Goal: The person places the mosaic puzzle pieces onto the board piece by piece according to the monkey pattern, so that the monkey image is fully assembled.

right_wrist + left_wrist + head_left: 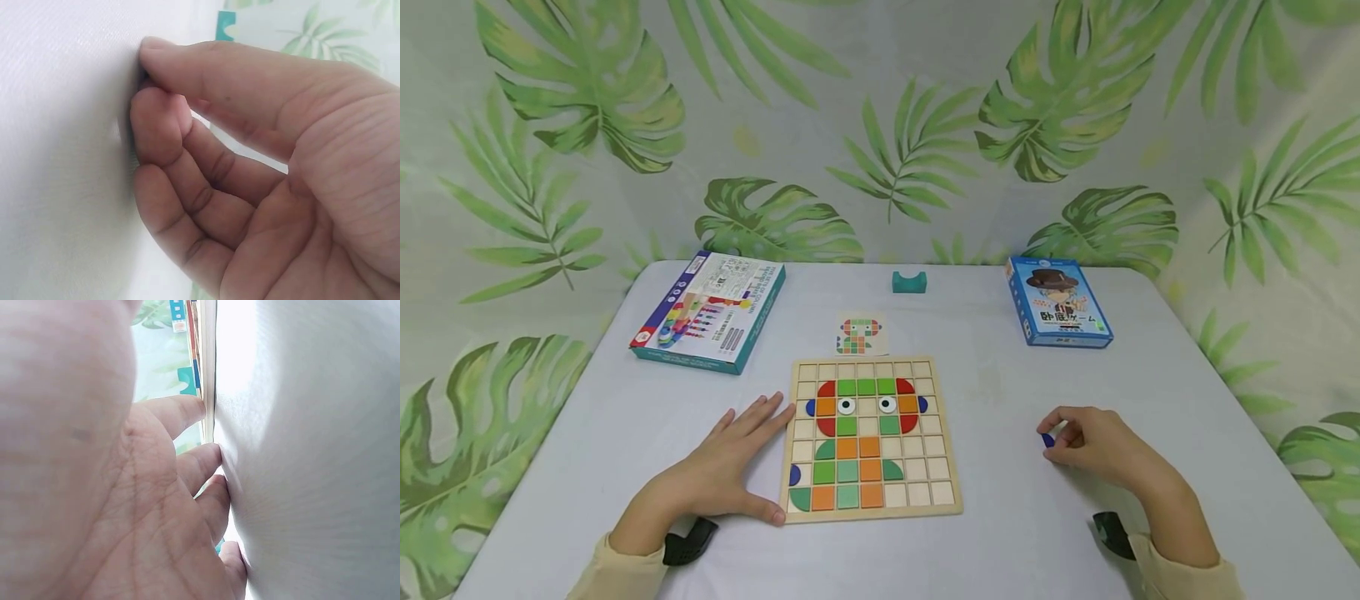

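Note:
A square wooden grid board lies on the table, with green, orange, red and blue tiles and two eye tiles forming a figure. My left hand rests flat at the board's left side, fingers spread; the index fingertip and thumb touch its edge. Off to the right of the board, my right hand pinches a small dark blue tile between thumb and fingers, close to the tabletop. In the right wrist view the fingers mostly hide that tile. Behind the board lies a pattern card showing a similar figure.
A flat game box lies at the back left, and a blue card-game box at the back right. Between them, near the far edge, stands a small teal holder. Leaf-printed cloth hangs behind the white table.

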The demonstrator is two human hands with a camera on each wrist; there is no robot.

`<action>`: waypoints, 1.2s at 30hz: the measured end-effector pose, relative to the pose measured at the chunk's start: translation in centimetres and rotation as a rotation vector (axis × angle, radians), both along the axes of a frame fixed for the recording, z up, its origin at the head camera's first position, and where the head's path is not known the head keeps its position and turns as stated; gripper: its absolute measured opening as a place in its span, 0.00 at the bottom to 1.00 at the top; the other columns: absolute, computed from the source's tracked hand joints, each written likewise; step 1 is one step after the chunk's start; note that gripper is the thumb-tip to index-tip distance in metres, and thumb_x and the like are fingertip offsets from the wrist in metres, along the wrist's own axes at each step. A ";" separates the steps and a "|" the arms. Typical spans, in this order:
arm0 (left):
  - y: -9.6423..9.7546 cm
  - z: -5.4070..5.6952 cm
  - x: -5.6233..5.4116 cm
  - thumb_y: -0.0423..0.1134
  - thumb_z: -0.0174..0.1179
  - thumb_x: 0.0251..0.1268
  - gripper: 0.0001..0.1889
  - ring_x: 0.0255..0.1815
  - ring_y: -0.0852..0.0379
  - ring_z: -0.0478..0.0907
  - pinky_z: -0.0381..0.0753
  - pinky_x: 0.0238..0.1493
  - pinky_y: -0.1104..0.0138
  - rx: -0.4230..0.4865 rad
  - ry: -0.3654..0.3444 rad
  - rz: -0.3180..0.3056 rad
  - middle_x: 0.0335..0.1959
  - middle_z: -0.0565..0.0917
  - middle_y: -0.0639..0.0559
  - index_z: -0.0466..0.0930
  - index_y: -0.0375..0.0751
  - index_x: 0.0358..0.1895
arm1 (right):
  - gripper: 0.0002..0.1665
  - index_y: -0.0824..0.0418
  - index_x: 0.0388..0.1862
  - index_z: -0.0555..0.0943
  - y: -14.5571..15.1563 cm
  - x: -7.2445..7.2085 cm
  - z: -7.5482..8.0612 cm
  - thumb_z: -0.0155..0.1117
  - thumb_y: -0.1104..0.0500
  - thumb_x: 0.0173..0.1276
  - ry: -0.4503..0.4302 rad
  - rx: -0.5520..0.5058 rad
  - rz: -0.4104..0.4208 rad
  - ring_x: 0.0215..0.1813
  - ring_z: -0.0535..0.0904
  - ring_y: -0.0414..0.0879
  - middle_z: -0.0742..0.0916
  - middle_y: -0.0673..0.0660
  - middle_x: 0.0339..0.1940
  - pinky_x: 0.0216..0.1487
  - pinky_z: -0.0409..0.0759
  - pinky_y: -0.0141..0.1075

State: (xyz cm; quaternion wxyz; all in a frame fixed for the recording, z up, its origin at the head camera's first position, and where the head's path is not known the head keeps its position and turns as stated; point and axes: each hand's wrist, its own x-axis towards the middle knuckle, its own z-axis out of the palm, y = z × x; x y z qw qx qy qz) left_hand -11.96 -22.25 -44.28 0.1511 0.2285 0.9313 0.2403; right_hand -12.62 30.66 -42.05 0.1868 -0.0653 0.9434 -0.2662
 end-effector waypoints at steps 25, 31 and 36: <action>0.0 0.1 0.0 0.74 0.81 0.39 0.72 0.91 0.34 0.45 0.41 0.85 0.28 0.005 -0.003 -0.009 0.91 0.51 0.42 0.54 0.50 0.88 | 0.17 0.61 0.50 0.89 -0.4 -0.2 -0.4 0.80 0.55 0.68 0.105 0.034 0.011 0.38 0.77 0.42 0.83 0.48 0.33 0.37 0.79 0.27; 0.1 0.2 0.0 0.74 0.81 0.38 0.72 0.91 0.33 0.45 0.40 0.85 0.28 -0.002 -0.008 -0.005 0.91 0.51 0.42 0.54 0.50 0.88 | 0.15 0.62 0.48 0.89 -0.4 0.0 -0.3 0.79 0.55 0.68 0.130 0.035 0.029 0.38 0.77 0.40 0.84 0.47 0.33 0.38 0.81 0.27; 0.0 0.2 0.0 0.74 0.81 0.38 0.72 0.91 0.33 0.45 0.41 0.85 0.28 -0.009 -0.007 0.000 0.91 0.51 0.42 0.54 0.50 0.88 | 0.13 0.62 0.47 0.89 -0.9 -0.3 -0.4 0.78 0.56 0.68 0.167 0.037 0.070 0.37 0.77 0.38 0.86 0.46 0.33 0.38 0.82 0.29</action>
